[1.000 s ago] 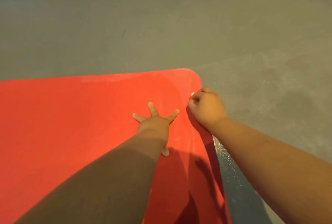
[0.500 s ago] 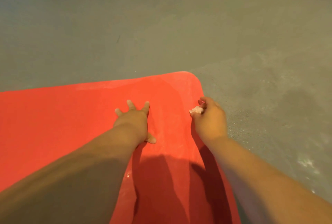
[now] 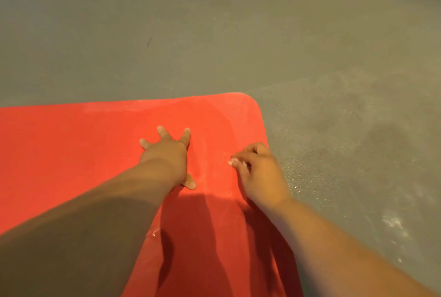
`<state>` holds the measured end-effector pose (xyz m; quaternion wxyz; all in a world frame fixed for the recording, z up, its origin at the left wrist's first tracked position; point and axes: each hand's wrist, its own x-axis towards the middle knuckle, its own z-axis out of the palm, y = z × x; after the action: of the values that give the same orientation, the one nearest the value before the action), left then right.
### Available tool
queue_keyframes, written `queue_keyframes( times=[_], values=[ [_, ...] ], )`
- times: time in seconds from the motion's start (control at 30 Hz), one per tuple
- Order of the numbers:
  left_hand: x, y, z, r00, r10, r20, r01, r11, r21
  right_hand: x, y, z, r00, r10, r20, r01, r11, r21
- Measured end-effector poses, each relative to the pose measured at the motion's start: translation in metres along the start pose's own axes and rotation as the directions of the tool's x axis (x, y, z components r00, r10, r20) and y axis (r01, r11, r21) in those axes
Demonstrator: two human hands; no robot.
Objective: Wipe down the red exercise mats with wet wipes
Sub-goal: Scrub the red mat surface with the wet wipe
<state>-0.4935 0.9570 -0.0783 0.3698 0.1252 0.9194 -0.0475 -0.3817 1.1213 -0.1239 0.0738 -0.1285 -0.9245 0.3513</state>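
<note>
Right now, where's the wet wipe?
In the head view, the wet wipe is bunched in the right hand, near the red exercise mat's right edge, right of the flat left hand.

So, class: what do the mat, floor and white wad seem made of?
Red mat: probably foam or rubber, matte, rounded corner. Grey floor: perhaps concrete or rubber, dull and speckled. White wad: likely a crumpled wipe, pinched in the right hand.

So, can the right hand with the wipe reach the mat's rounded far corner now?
Probably yes: the right hand, gripping the wipe, rests on the mat just short of that corner, with nothing between.
</note>
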Motion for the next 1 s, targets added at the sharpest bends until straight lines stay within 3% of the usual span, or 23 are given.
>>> queue_keyframes(
  times=[0.17, 0.27, 0.37, 0.43, 0.5, 0.67, 0.73, 0.9, 0.93, 1.0],
  values=[
    [0.006, -0.001, 0.003, 1.000, -0.009, -0.008, 0.009, 1.000, 0.007, 0.112, 0.006, 0.003, 0.986, 0.127, -0.104, -0.136, 0.987, -0.081],
    [0.006, -0.001, 0.001, 1.000, -0.011, -0.008, 0.011, 1.000, -0.011, 0.124, 0.003, 0.006, 0.976, 0.161, -0.144, -0.175, 0.981, -0.088],
    [0.004, -0.001, 0.000, 1.000, -0.010, -0.018, 0.010, 1.000, -0.002, 0.070, 0.001, 0.011, 0.989, 0.034, -0.145, -0.050, 0.993, -0.110],
    [0.004, 0.000, 0.000, 1.000, -0.005, -0.017, 0.005, 1.000, -0.005, 0.037, 0.002, 0.004, 0.997, -0.032, -0.063, 0.028, 0.998, -0.064],
    [0.005, 0.000, 0.000, 1.000, -0.007, -0.015, 0.007, 1.000, -0.015, 0.050, 0.006, -0.003, 0.998, -0.052, -0.035, 0.050, 0.997, -0.067],
    [0.011, -0.002, 0.003, 1.000, -0.008, -0.028, 0.008, 1.000, 0.008, 0.157, 0.006, 0.005, 0.976, 0.170, -0.134, -0.184, 0.978, -0.095],
    [0.011, -0.003, 0.002, 0.999, 0.002, -0.035, -0.002, 1.000, 0.012, 0.169, -0.007, 0.021, 0.971, 0.201, -0.130, -0.215, 0.972, -0.098],
    [0.010, -0.003, -0.002, 0.999, 0.005, -0.036, -0.006, 1.000, -0.018, 0.122, -0.030, 0.034, 0.992, -0.117, 0.052, 0.121, 0.988, -0.098],
    [0.009, -0.003, -0.002, 1.000, 0.002, -0.028, -0.003, 1.000, -0.028, 0.125, -0.022, 0.025, 0.995, -0.094, 0.037, 0.098, 0.987, -0.126],
    [0.008, -0.002, -0.003, 1.000, -0.003, -0.019, 0.003, 0.999, -0.037, 0.140, -0.007, 0.009, 0.995, 0.072, -0.075, -0.083, 0.984, -0.160]
  ],
)
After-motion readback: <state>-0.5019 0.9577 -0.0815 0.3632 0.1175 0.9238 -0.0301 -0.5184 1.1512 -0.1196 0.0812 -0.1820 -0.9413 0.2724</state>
